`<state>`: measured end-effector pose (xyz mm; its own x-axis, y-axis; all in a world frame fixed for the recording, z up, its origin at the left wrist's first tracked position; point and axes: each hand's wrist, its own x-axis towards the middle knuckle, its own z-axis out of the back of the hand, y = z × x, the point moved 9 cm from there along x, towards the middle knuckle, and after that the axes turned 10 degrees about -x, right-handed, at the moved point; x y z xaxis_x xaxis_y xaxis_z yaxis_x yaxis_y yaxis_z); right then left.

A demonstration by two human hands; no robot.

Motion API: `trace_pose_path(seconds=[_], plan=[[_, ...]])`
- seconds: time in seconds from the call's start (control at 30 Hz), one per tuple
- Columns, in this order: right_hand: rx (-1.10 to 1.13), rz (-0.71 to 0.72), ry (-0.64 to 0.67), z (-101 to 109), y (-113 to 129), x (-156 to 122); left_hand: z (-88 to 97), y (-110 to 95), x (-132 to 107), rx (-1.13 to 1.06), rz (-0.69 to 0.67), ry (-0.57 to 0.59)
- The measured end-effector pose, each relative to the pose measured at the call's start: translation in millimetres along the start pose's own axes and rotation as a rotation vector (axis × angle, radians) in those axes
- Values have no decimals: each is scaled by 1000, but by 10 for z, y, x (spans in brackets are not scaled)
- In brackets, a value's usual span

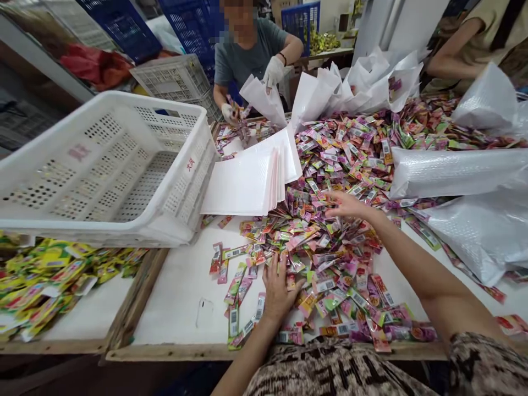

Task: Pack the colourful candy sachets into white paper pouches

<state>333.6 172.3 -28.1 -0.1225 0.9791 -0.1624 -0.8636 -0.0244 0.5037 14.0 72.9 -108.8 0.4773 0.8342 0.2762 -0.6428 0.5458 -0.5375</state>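
Note:
My left hand point(277, 290) lies flat and open on a spread of small colourful sachets point(330, 258) near the table's front edge. My right hand point(345, 204) reaches further in, fingers spread over the thicker part of the sachet pile, holding nothing. A stack of white padded envelopes point(251, 176) lies just beyond the pile, to the left of my right hand.
A large white plastic crate point(103, 165) sits at the left, over a tray of yellow-green sachets point(49, 280). Big white plastic bags point(466, 198) lie at the right. A person in gloves point(256, 60) across the table holds a white envelope; another person's arm point(454, 49) shows at the far right.

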Motion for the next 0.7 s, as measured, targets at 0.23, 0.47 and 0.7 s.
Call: trace_pose_path(seconds=[0.23,0.47,0.7], plan=[[-205,-511,-211,73,17,1446,-97,-60,13,152,1,145],[-57,-208,-150,-303,596,1024,-84,-39,12,156,-16,65],[238,-168,-199,205,-245,-103,-99,9,-13,179,-59,21]])
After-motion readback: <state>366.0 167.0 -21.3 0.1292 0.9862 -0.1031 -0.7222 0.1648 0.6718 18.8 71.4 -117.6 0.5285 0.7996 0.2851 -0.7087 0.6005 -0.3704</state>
